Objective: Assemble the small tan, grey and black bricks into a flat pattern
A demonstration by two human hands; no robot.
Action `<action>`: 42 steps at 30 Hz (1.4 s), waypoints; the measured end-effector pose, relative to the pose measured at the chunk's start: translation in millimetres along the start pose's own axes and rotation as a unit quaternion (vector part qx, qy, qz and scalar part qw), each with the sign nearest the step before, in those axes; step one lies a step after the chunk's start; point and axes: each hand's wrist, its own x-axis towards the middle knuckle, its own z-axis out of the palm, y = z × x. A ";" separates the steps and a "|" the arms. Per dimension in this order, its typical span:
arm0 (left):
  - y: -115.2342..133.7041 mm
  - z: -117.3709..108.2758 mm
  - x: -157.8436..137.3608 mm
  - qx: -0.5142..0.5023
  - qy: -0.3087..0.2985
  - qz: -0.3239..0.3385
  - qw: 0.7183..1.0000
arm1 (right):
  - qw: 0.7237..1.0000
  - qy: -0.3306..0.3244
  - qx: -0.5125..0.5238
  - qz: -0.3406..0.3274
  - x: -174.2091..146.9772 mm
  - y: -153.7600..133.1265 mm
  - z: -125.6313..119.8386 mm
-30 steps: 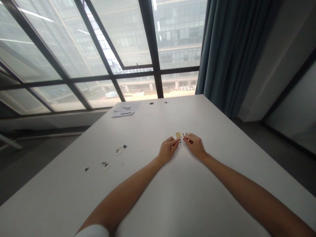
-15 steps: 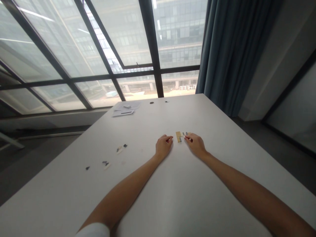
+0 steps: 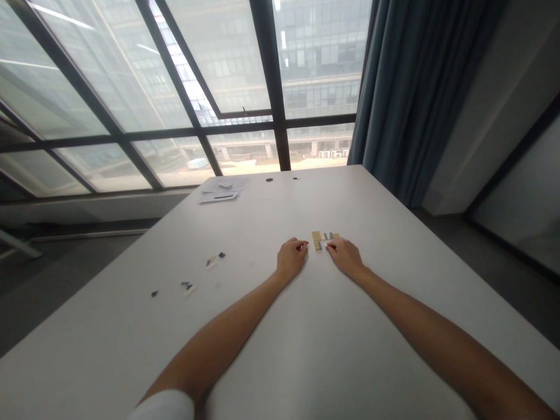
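A small group of flat yellow and grey pieces (image 3: 316, 236) lies on the white table between my hands. My left hand (image 3: 292, 256) rests just left of it, thumb and fingertips pinched together. Whether anything is between those fingers is too small to tell. On the other side, my right hand (image 3: 345, 256) is closed at the lower right edge of the pieces. A tiny pale piece seems to show at its fingertips, but its kind cannot be made out. More grey and yellow pieces (image 3: 331, 235) lie just beyond the right fingers.
Loose small dark and cream pieces (image 3: 212, 261) lie to the left, with another cluster (image 3: 188, 287) nearer me and a dark piece (image 3: 154, 293) farther left. Papers (image 3: 221, 189) lie at the far left corner. A dark round object (image 3: 269, 179) sits near the far edge.
My right hand has drawn slightly toward me, uncovering more of the grey and yellow pieces beyond its fingers. My left hand has barely moved.
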 end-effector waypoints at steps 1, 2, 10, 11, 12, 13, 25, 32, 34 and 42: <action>-0.1 0.1 0.1 -0.002 0.002 0.002 1.000 | 1.000 0.001 -0.003 0.000 -0.1 -0.2 0.4; -0.1 0.0 0.2 -0.003 0.003 0.003 1.000 | 1.000 0.000 -0.007 0.001 -0.3 -0.6 0.7; 2.4 -2.9 -0.3 0.006 -0.011 -0.010 1.000 | 0.997 -0.057 -0.045 0.027 -1.3 -8.6 -6.6; 2.6 -3.4 -0.4 0.008 -0.014 -0.010 1.000 | 0.996 -0.064 -0.051 0.030 -1.5 -10.0 -8.2; 2.9 -3.8 -0.4 0.010 -0.016 -0.011 1.000 | 0.995 -0.071 -0.056 0.033 -1.8 -11.3 -9.8; 3.3 -4.3 -0.5 0.013 -0.019 -0.012 1.000 | 0.995 -0.076 -0.060 0.035 -2.0 -12.5 -11.3; 10.3 -6.3 0.3 0.027 -0.036 -0.032 0.998 | 0.993 -0.100 -0.062 0.025 -1.0 -15.4 -14.2; 11.2 -6.3 -0.1 0.035 -0.043 -0.036 0.998 | 0.993 -0.099 -0.058 0.024 -0.2 -16.6 -15.9; 11.3 -6.4 -0.2 0.036 -0.044 -0.037 0.998 | 0.993 -0.097 -0.056 0.022 0.1 -16.7 -15.9; 14.6 -7.4 0.0 0.046 -0.056 -0.042 0.996 | 0.993 -0.092 -0.066 0.035 3.3 -17.5 -15.3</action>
